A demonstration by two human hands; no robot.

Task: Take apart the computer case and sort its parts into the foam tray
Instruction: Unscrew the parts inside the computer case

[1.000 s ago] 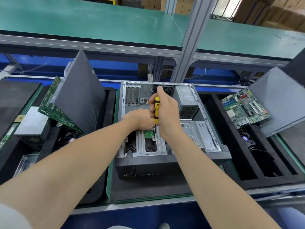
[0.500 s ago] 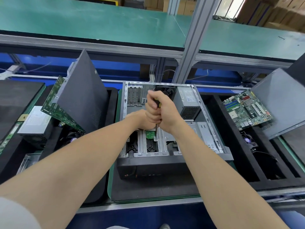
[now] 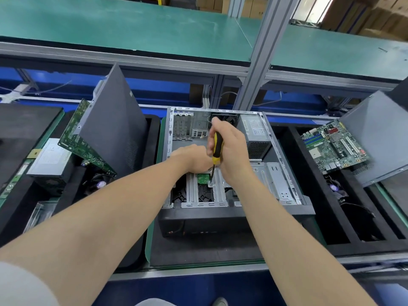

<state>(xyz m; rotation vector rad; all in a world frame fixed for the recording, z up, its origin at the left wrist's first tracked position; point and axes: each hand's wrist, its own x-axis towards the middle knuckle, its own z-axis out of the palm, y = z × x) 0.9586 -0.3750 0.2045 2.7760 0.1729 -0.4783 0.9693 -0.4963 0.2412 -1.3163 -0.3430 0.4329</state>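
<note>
Both forearms over computer case (image 3: 220, 226); right hand (image 3: 234, 151), fingers wrapping screwdriver (image 3: 217, 145); left hand (image 3: 192, 159), fingers hidden, grip unclear.

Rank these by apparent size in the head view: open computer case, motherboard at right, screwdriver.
Largest: computer case.
Then motherboard, clearly smaller.
Smallest: screwdriver, though the right hand hides part of it.

The computer case (image 3: 220, 219) lies in the middle, with a power box (image 3: 256, 133) in its back right corner and a screwdriver (image 3: 217, 146) standing in its front part, while a panel (image 3: 114, 124) and a board (image 3: 81, 140) lean in the left foam tray (image 3: 153, 133) and a second board (image 3: 333, 146) leans in the right foam tray (image 3: 320, 206).
</note>
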